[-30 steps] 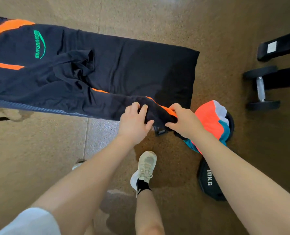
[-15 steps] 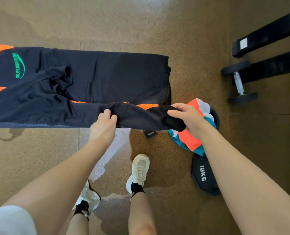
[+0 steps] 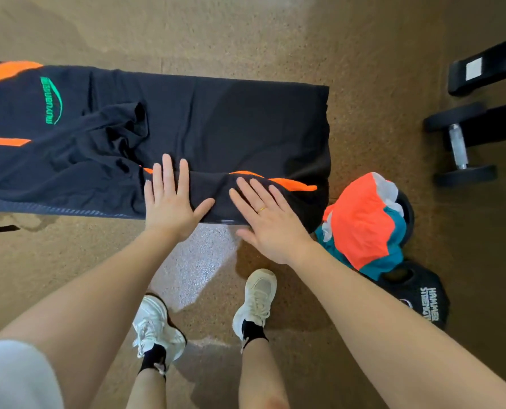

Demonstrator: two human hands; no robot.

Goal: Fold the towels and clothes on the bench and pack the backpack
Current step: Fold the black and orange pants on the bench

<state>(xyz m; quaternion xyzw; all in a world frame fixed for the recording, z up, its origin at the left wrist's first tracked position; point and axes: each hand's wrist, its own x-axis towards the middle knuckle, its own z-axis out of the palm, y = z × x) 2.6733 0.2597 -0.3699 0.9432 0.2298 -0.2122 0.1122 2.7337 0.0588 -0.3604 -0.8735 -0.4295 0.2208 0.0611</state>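
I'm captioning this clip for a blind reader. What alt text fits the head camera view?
Seen from above, a person's left hand and right hand press flat, fingers spread, on a black garment with orange stripes laid across a bench. On the floor to the right lie an orange and teal cloth, weight plates and a dumbbell.
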